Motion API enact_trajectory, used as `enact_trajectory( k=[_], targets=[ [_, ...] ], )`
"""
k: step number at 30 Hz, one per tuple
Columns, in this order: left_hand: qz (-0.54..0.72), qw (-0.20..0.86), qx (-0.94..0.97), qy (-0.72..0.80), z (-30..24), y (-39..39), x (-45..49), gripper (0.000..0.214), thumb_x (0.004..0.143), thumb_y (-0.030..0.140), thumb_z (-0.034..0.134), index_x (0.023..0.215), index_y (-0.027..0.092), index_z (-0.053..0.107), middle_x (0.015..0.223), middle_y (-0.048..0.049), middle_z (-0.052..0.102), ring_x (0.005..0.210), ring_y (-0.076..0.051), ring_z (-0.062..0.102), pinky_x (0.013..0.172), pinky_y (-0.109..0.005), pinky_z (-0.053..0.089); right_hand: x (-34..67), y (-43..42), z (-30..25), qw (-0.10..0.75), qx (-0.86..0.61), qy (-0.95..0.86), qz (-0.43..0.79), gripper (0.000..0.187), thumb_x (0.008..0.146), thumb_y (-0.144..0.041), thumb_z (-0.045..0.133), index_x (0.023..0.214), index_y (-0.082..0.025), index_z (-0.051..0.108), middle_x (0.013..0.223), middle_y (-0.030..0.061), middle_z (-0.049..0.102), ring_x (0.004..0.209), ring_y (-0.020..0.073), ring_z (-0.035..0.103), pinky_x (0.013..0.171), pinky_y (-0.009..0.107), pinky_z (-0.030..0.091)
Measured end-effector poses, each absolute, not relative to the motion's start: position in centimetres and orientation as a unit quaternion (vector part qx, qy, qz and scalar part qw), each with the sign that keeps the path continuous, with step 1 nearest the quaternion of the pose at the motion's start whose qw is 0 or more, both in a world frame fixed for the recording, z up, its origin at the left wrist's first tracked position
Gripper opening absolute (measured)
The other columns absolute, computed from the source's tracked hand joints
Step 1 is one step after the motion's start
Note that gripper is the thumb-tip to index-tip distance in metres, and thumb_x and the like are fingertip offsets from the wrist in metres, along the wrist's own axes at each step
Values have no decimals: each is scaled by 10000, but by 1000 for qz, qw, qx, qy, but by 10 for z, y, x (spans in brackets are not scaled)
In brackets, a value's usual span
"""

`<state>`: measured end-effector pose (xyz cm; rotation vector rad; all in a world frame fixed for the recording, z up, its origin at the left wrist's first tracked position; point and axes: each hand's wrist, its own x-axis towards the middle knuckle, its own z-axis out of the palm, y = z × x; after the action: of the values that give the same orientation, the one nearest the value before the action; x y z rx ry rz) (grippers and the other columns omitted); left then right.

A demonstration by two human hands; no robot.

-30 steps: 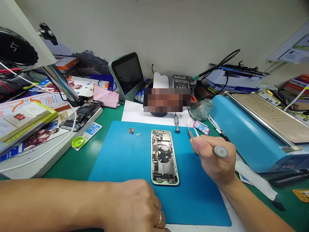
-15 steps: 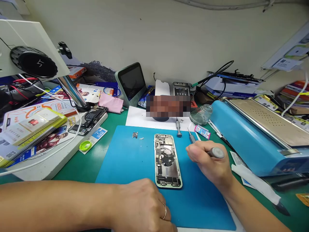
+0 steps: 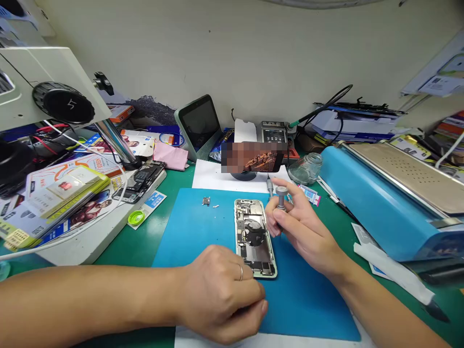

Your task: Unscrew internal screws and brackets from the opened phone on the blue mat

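An opened smartphone (image 3: pixel 258 253) with a pale green frame lies on the blue mat (image 3: pixel 195 232), its inner parts bare. My right hand (image 3: pixel 304 227) is above the phone's right edge, fingers closed round a grey screwdriver (image 3: pixel 282 199) that stands about upright; its tip is hidden. At the phone's lower left corner is my left hand (image 3: pixel 224 295), curled shut with a ring on one finger. Whether anything is in its fingers is hidden. On the mat to the left of the phone lie a small metal part (image 3: pixel 206 201) and a tiny white piece (image 3: pixel 216 206).
A second screwdriver (image 3: pixel 269 186) lies behind the phone, near a glass jar (image 3: pixel 306 168). At right stands a blue machine (image 3: pixel 369 208). A microscope stand (image 3: pixel 116 140), a disassembled phone (image 3: pixel 139 182), and boxes (image 3: pixel 68 193) crowd the left. A tablet-like display (image 3: pixel 199 125) stands at the back.
My right hand has moved left toward the phone and turned the screwdriver from slanted to upright. My left hand has risen to the phone's lower edge. The view has shifted slightly.
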<state>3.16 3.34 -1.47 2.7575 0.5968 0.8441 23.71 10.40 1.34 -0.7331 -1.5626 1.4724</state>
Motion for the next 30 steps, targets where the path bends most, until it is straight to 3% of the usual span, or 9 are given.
enact_trajectory(
  k=[2,6,10,17,30],
  targets=[
    [293,66,928,222,-7,36,31,295,963,192,458,694,209,578,549,7,494,461,-149,418,467,-320,358,237,107,12,431,-293,-631,575,507,1022,-360,606,1481,-363,390,819,-43,558,639,142,512,610,295,469],
    [233,-46,908,344,27,41,23,244,972,195,488,760,186,608,727,-58,592,634,-211,534,558,-352,404,240,113,9,449,-299,-653,532,425,1037,-362,596,1437,-340,455,876,-26,609,637,130,544,633,301,498],
    [-4,-124,864,488,57,56,3,176,995,240,508,954,162,660,923,-109,643,797,-277,620,686,-399,499,242,113,6,473,-303,-676,477,369,1057,-299,561,1412,-338,469,885,-26,627,636,122,562,647,299,506],
    [-93,-111,841,521,45,90,-24,111,961,108,566,929,125,671,940,-134,687,834,-268,682,686,-341,529,246,107,-3,453,-319,-780,291,417,1075,-225,514,1470,-335,441,957,15,649,726,152,587,677,325,521],
    [-113,-23,831,544,37,106,-30,154,1004,103,545,994,95,698,952,-172,685,874,-331,697,706,-382,523,251,114,0,472,-327,-787,224,451,1069,-204,509,1490,-344,432,935,6,639,690,142,574,637,300,525]
  ],
)
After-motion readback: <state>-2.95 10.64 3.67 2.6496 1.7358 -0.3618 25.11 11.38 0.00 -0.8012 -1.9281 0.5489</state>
